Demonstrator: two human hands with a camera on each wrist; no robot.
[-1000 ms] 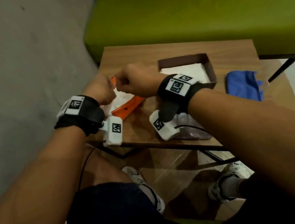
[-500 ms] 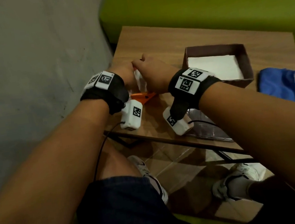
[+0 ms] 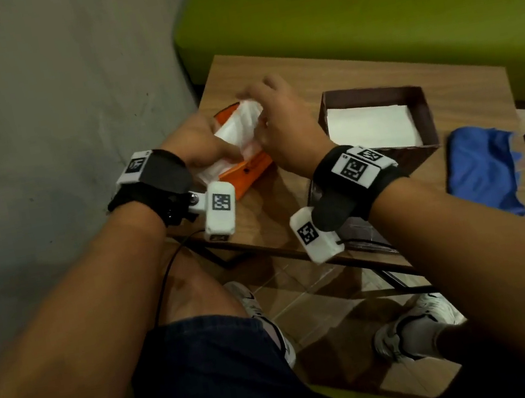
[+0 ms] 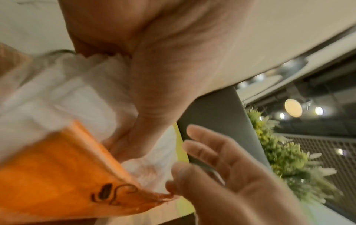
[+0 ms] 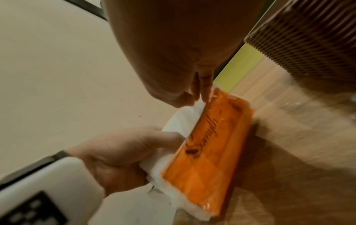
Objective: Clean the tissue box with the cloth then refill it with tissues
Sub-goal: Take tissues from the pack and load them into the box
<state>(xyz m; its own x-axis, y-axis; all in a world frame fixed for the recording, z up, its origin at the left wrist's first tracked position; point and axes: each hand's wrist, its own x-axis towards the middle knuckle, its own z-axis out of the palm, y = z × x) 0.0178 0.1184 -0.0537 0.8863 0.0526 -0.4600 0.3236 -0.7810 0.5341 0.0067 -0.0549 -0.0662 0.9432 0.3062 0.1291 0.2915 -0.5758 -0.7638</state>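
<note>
Lying on the wooden table left of the brown open tissue box, the orange plastic tissue pack is now being opened wider: the right hand is pinching white tissues upward, while the left hand is gripping the pack's end. The blue cloth is lying unmoved at the right.

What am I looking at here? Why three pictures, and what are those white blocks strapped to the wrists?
No machine: a person works with bare hands. The white blocks are small cameras worn on each wrist; a third sits on the head. The head picture looks down on a wooden table. There both hands work at an orange tissue pack: the left hand holds it, the right hand grips the white tissues in it. Beside it stand an open brown tissue box, tissues already inside, and a blue cloth. The wrist pictures show the same pack from close up.
</note>
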